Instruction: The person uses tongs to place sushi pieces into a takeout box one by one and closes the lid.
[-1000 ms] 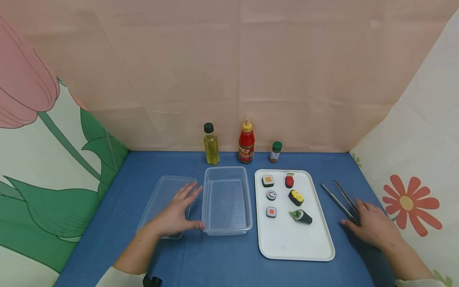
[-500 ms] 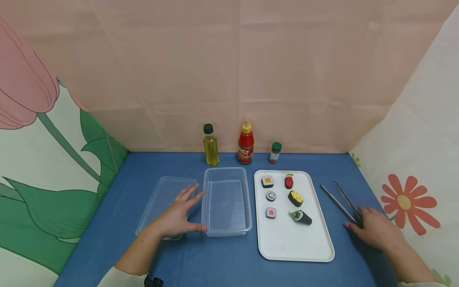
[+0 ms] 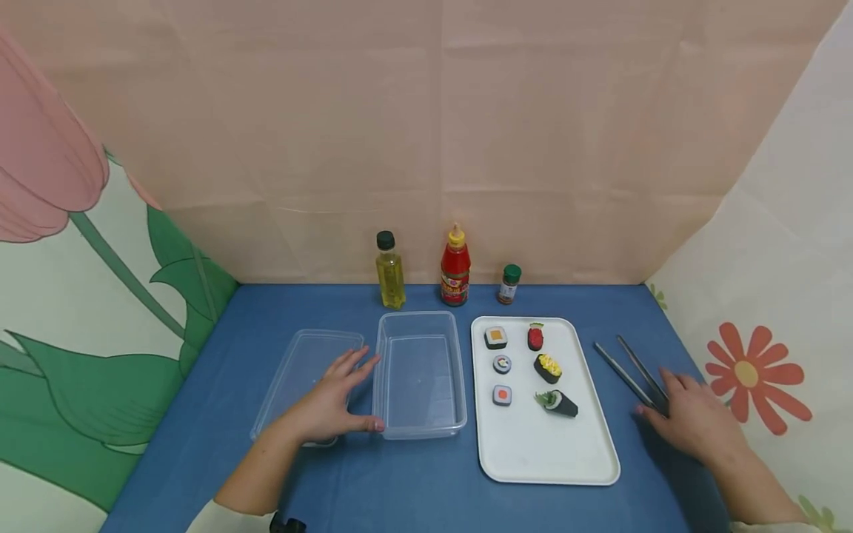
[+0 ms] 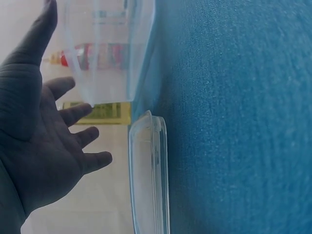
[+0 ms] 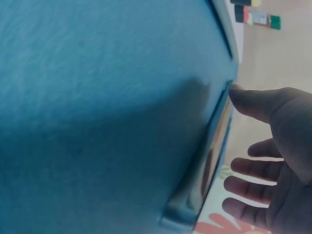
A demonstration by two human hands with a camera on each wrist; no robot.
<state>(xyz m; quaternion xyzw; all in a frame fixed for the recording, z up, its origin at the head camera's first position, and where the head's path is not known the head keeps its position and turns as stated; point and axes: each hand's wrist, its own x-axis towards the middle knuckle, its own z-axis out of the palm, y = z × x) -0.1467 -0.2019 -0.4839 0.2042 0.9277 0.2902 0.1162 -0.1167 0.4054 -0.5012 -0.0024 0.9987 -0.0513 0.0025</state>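
My left hand (image 3: 331, 409) hovers over the clear plastic lid (image 3: 303, 370), fingers spread. Its thumb tip is at the near left corner of the clear plastic container (image 3: 426, 431); whether they touch, I cannot tell. In the left wrist view the left palm (image 4: 44, 151) holds nothing. Metal tongs (image 3: 620, 371) lie on the blue cloth with their arms apart, and my right hand (image 3: 700, 422) is over their near end. The right wrist view shows loosely extended fingers (image 5: 253, 189) above the tongs (image 5: 195, 195), with the thumb tip close to them.
A white tray (image 3: 533, 451) holds several sushi pieces, among them a hand roll (image 3: 563, 404) and a corn-topped sushi (image 3: 548, 367). Behind stand an oil bottle (image 3: 391, 277), a red sauce bottle (image 3: 455, 270) and a small green-capped jar (image 3: 509, 285). Patterned cloth walls enclose the sides.
My right hand shifts slightly about the near end of the tongs. The left hand stays almost in place, and the view drifts a little.
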